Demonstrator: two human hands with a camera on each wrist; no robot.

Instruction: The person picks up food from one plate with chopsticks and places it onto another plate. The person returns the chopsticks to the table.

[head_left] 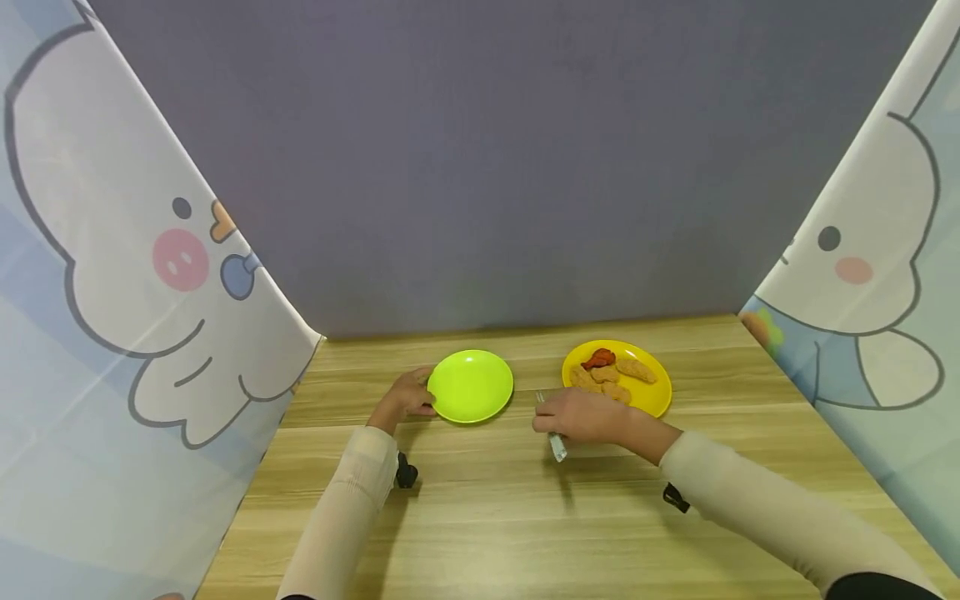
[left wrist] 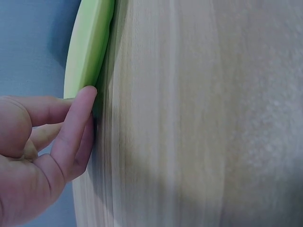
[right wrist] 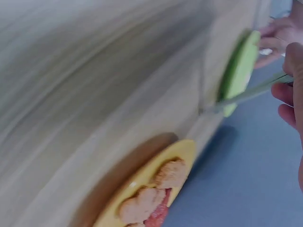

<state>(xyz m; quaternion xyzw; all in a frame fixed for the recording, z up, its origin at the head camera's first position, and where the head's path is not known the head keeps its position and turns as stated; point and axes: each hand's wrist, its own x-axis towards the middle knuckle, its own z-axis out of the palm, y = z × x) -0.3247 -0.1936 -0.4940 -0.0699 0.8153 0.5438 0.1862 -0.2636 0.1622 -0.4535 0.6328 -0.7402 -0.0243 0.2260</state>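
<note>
My right hand [head_left: 581, 415] has a fork [head_left: 557, 446] in it, fingers curled round the handle; the handle end pokes out toward me on the near side, tines [head_left: 539, 397] point away to the far side, so its long axis runs near-to-far w/ a slight lean left. The yellow plate [head_left: 658, 392] sits just to the right & a bit farther than that hand, touching or nearly so at its near-left rim, can't tell which. On it: several breaded chicken pieces [head_left: 615, 379] and one red, sauced piece [head_left: 597, 359] at the far-left part. So the food lies right & far of the tines, and the right hand is by far the nearer one to it. My left hand [head_left: 405, 398] is at the left rim of the green plate [head_left: 470, 385]; in the left wrist view the fingertips [left wrist: 86, 97] press against the plate's edge, fingers bent but not wrapped round it, thumb side hidden, so more a touch than a grip. The green plate has nothing on it & lies between the two hands, left of the yellow one, the two plates apart. Everything sits on a light wood-grain table [head_left: 480, 517]. Grey backdrop [head_left: 495, 150] at the far side, cartoon-print curtains [head_left: 112, 275] on left & right, closing the space in tight.
</note>
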